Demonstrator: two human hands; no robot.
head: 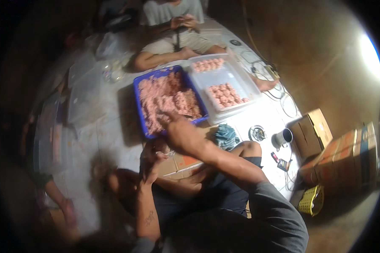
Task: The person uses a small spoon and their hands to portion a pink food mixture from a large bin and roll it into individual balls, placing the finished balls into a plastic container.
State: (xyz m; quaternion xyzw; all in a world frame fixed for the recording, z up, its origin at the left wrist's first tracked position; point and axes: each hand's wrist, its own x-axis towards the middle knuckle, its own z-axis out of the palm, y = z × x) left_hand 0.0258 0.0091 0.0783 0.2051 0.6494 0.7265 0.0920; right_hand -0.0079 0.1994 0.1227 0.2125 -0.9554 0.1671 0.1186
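Before me a blue plastic tray (138, 104) holds a heap of pink, crumbly dough-like mixture (164, 101). My right hand (183, 132) reaches over its near edge, fingers at the mixture; they are blurred, and what they grip is hidden. A short dark piece shows beside them. My left hand (150, 163) is raised just outside the tray's near corner, palm turned up and partly in shadow. Something small and pale lies near its fingers, too blurred to name. Right of the tray, a translucent plastic container (232, 79) holds rows of small pink lumps (226, 95) in two groups.
A teal cloth (226, 136), a glass ashtray (257, 133), a metal mug (283, 137) and a lighter (274, 157) lie at right. Beyond are cardboard boxes (342, 161), a yellow basket (311, 200) and cables. A person (174, 34) sits opposite; another person's arm (55, 193) shows at left.
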